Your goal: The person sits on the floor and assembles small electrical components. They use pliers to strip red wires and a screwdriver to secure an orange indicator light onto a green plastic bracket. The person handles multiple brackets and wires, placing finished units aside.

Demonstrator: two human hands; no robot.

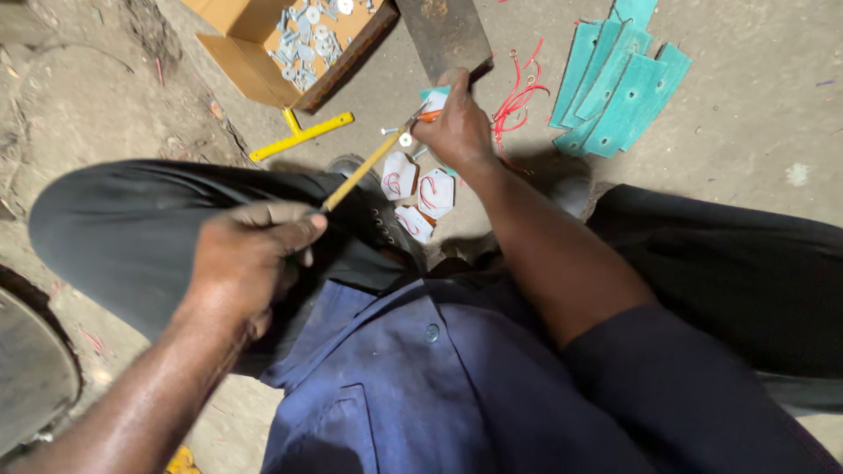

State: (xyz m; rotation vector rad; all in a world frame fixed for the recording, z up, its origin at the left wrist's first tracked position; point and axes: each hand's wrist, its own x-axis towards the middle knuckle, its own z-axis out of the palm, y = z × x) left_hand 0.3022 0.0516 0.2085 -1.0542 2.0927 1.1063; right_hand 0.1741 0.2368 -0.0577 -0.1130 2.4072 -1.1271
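1. Biggest risk as I read it: the long yellow-handled tool runs from the left hand up to the right hand, tip right by the right fingers. If the tip slips off the small teal-and-white piece, it could jab that hand. Cause: thin shaft, steered from the far end, w/ little control at the tip.
2. Left hand fingers are curled closed round the handle end, thumb on top. Right hand is pinched closed on the small piece, just below the dark metal plate as seen from the head cam. Can't tell how firm the pinch is.
3. Next risk: the piece is held in the air over the floor, not braced. A twist from the tool could spin it out of the pinch, I'd judge.
4. Small loose bits, a washer and a bolt, lie just left of the right hand; easy to knock away.
5. Containers: one open cardboard box, well left of the metal plate. It holds a heap of silvery bolts and washers; count unclear.
6. Not in any container: teal plates fanned right of the metal plate, red wire between, white hexagonal tags below the right hand, near the shoe.
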